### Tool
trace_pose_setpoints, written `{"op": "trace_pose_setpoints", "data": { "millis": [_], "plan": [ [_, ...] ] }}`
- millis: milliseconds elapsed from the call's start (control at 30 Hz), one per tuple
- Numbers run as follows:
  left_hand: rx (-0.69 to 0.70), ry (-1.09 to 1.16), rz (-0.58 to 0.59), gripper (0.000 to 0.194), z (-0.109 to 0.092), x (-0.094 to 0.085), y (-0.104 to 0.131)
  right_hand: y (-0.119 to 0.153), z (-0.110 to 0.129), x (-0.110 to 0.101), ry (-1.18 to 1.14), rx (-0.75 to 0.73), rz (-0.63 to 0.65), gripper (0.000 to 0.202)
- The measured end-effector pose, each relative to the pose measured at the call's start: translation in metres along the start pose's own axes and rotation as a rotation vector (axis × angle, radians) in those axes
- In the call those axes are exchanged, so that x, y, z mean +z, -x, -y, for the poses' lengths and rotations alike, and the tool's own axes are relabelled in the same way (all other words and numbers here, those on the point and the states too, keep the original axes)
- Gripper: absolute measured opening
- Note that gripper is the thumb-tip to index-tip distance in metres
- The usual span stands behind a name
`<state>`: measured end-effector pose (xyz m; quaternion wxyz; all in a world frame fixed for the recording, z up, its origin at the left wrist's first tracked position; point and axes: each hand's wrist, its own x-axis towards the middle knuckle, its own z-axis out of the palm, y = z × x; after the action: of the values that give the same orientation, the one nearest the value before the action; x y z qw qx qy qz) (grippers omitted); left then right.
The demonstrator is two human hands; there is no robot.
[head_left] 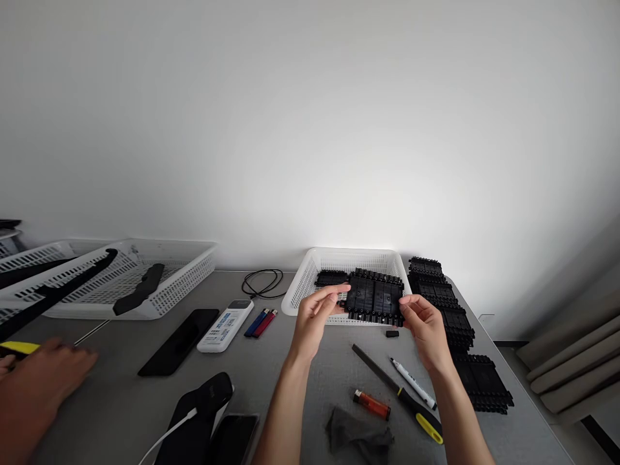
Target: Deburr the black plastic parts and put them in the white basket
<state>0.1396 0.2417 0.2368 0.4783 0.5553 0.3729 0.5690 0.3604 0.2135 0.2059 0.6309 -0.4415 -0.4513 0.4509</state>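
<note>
A flat black plastic part with toothed edges is held up in front of a white basket. My left hand pinches its left edge, and my right hand grips its right edge between thumb and fingers. Another black part lies in the basket behind. Similar black parts are stacked in a row along the table's right side. Below my hands lie a file with a black and yellow handle, a white marker, an orange lighter and a grey cloth.
Another person's hand is at the far left. White baskets with black pieces stand at the back left. Phones, a white power bank, two lighters, and a black cable lie left of my arms.
</note>
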Motion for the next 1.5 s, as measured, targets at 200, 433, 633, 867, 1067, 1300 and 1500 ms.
{"op": "trace_pose_setpoints", "data": {
  "millis": [200,433,633,867,1067,1300,1500],
  "plan": [
    [-0.049,-0.082,0.052,0.032,-0.002,0.004,0.000,0.006,0.004,-0.002,0.148,-0.081,0.019,0.035],
    [-0.198,-0.076,0.007,0.055,-0.004,0.006,-0.001,0.029,0.005,-0.003,0.328,-0.069,0.157,0.044],
    [-0.139,-0.110,-0.033,0.053,0.003,0.000,-0.005,0.055,-0.024,-0.023,0.746,-0.078,0.198,0.033],
    [-0.124,-0.100,-0.056,0.053,0.011,-0.002,-0.006,0.110,-0.095,-0.037,1.380,0.057,0.256,0.042],
    [-0.123,-0.095,-0.037,0.050,0.008,-0.002,-0.005,0.126,-0.116,-0.033,1.572,0.057,0.295,0.052],
    [-0.117,-0.127,-0.049,0.050,0.001,-0.002,-0.003,0.125,-0.128,-0.045,1.667,0.051,0.125,0.030],
    [-0.112,-0.109,-0.060,0.043,0.002,-0.003,-0.003,0.122,-0.123,-0.042,1.706,-0.012,0.089,0.014]
  ]
}}
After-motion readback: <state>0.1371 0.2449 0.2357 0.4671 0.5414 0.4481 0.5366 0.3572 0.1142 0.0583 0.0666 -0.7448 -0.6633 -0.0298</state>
